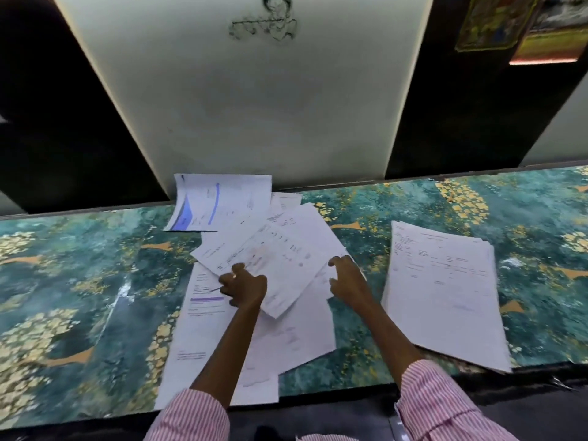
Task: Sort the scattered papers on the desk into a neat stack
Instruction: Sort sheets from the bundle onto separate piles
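Several white printed sheets lie overlapping at the middle of the desk (pixel 79 265). On top is a tilted form sheet (pixel 286 259). My left hand (pixel 245 289) pinches its lower left edge, thumb on top. At the same sheet's right edge, my right hand (pixel 348 278) rests with bent fingers on the papers. A sheet with a purple bar (pixel 203 316) lies beneath, reaching the desk's front edge. A sheet with blue curves (pixel 216 202) leans at the back against the wall. To the right sits a stack of papers (pixel 445 297), its edges roughly aligned.
The desk has a teal and yellow floral covering. A pale wall panel (pixel 254 106) rises right behind it, flanked by dark panels. The stack's near corner overhangs the desk's front edge (pixel 350 389). Bare covering shows to the far left and far right.
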